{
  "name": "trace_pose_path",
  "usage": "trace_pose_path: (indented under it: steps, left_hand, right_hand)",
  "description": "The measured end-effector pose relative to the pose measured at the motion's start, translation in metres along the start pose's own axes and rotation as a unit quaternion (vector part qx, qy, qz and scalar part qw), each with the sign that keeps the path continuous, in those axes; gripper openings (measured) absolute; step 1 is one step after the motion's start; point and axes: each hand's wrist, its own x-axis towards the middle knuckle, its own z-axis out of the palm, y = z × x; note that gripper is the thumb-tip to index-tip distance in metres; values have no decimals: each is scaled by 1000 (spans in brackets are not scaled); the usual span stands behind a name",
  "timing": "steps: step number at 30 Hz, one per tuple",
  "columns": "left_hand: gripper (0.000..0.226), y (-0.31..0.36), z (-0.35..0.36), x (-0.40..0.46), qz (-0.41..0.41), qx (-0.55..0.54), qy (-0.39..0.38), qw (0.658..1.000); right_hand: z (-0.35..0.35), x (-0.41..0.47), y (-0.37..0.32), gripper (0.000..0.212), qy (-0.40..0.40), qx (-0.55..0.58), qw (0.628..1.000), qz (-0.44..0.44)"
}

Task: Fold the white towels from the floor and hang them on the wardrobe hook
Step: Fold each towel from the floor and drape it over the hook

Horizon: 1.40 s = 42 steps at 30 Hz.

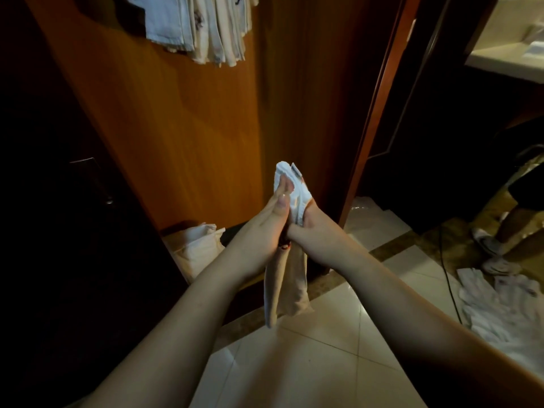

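Folded towel (290,231) hangs vertically | pressed between left hand (262,231) and right hand (316,231) | hung towels (206,28) up-left, far.

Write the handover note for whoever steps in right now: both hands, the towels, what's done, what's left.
Left hand: fingers straight, pressed flat against the folded towel.
Right hand: grips the same towel from the other side; its ends hang down below the hands.
Done: a bunch of hung towels is already up on the wardrobe.
Left: hang the held towel; then fold and hang the loose towels on the floor at right. Another pile of white cloth lies at the wardrobe's base.
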Motion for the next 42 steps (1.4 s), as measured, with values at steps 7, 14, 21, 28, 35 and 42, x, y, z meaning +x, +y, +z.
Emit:
trace_pose_path:
  steps: [7, 14, 21, 28, 35, 42]
  left_hand:
    - [89, 7, -10, 6, 16, 99, -21, 995]
    - [53, 18, -30, 18, 82, 2, 202, 976]
    - [58, 27, -42, 24, 0, -146, 0, 989]
    - [30, 59, -39, 20, 216, -14, 128, 968]
    - [15, 78, -29, 15, 293, -23, 188, 937]
    - [44, 66, -41, 27, 80, -140, -16, 987]
  right_hand:
    - [-10, -4, -8, 28, 57, 6, 998, 6]
    - [-45, 6, -22, 33, 46, 148, 988, 22]
    - [-70, 21, -55, 36, 43, 264, 963, -28]
    - [-89, 21, -70, 43, 89, 190, 976, -50]
    - [-84, 18, -83, 35, 214, 64, 968, -112]
    - [-86, 41, -98, 30, 235, 127, 955, -127]
